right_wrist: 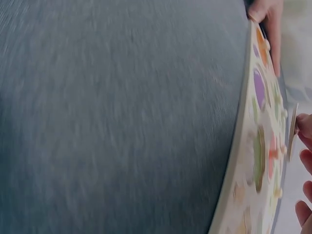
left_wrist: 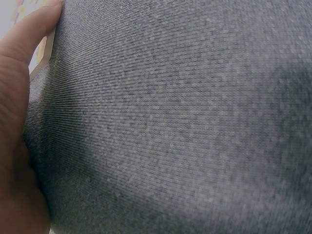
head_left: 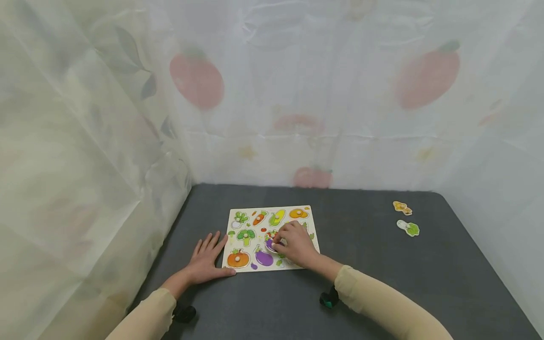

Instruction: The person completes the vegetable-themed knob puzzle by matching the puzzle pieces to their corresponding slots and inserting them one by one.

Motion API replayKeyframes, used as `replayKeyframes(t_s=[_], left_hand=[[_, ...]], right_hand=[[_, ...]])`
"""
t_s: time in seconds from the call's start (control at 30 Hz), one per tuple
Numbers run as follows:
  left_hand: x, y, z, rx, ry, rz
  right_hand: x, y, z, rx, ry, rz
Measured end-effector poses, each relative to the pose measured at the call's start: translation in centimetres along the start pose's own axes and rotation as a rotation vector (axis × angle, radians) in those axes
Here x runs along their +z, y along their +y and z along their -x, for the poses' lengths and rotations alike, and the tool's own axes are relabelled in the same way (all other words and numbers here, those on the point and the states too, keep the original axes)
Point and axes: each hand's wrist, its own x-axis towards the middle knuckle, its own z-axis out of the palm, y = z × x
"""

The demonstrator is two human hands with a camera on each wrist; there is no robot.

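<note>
A pale vegetable puzzle board [head_left: 250,212] lies on the dark table, with several knobbed pieces in it. Between thumb and fingertips, my right hand [head_left: 297,243] pinches a purple eggplant puzzle piece [head_left: 269,242]. In the right wrist view that piece [right_wrist: 293,131] appears edge-on, raised above the board. A purple eggplant shape [head_left: 264,258] shows on the board just below and left of it. My left hand [head_left: 204,265] rests with fingers spread at the board's left edge, its thumb touching the near-left corner. The left wrist view shows mostly that thumb [left_wrist: 29,36] and grey cloth.
Two loose pieces lie on the right side of the table: a yellow-brown one [head_left: 402,208] and a white-and-green leafy vegetable [head_left: 408,228] nearer me. Pale printed curtains [head_left: 263,94] stand behind the table and along both sides.
</note>
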Motion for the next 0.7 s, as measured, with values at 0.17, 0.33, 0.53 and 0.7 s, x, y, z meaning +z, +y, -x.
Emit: replayKeyframes(t_s=[0.17,0.33,0.53,0.7], left_hand=[[0.3,-0.5,-0.2,-0.019,-0.014,-0.018],[0.3,-0.5,-0.2,-0.017,-0.016,-0.017],[0.3,-0.5,-0.2,-0.014,-0.011,-0.015],[0.1,-0.2,-0.1,0.003,0.002,-0.011]], right_hand=[[1.2,-1.1,0.1,-0.013,-0.013,0.009],[2.0,-1.8,0.1,-0.019,-0.032,0.027],[2.8,-2.1,-0.1,-0.033,-0.024,0.079],[3.0,-2.5,-0.1,-0.03,-0.027,0.082]])
